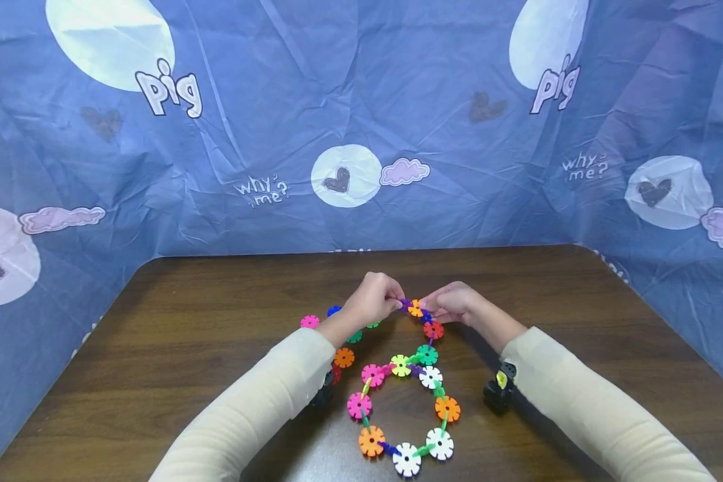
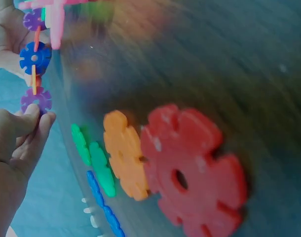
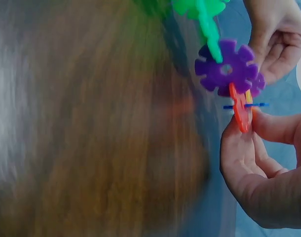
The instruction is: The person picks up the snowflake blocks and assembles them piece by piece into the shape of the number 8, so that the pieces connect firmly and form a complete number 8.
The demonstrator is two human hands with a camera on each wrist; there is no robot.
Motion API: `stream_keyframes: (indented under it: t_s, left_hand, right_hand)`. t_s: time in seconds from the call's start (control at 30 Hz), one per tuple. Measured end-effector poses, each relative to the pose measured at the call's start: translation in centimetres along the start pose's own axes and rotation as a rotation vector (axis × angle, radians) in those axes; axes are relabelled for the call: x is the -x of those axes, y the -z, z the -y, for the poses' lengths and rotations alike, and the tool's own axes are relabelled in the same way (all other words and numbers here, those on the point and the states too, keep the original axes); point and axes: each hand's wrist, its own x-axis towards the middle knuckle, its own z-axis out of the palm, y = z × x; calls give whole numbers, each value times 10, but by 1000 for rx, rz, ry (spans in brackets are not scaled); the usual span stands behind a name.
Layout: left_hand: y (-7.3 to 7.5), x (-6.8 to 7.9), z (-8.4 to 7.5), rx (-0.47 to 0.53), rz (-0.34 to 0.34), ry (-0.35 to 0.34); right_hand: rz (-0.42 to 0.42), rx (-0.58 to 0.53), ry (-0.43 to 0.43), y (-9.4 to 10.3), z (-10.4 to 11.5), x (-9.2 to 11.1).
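A chain of notched flower-shaped plastic discs spans my two hands. My left hand [image 1: 373, 298] pinches a purple disc [image 2: 36, 101] between thumb and fingers at the chain's upper end. Beside it sit an orange disc [image 1: 415, 308] and a blue disc [image 2: 35, 58]. My right hand [image 1: 454, 302] pinches the chain at a red disc [image 3: 242, 111], seen edge-on in the right wrist view. Another purple disc [image 3: 226, 68] joins that red one. Below, the chain passes a green disc [image 1: 426, 355] to a closed ring of discs on the table, including a white disc [image 1: 407, 460].
Further discs, among them pink [image 1: 310, 323] and orange [image 1: 344, 357], lie on the brown table [image 1: 217, 288] beyond my left forearm, which partly covers them. A patterned blue cloth [image 1: 349, 80] hangs behind the table. A black wrist device [image 1: 499, 395] hangs under the right sleeve.
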Motion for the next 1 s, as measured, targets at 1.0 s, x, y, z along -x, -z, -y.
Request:
stream_keyframes:
  t_s: [1.0]
  left_hand:
    - [29, 14, 23, -293, 308, 61]
  right_hand:
    - [94, -11, 36, 11, 0, -2]
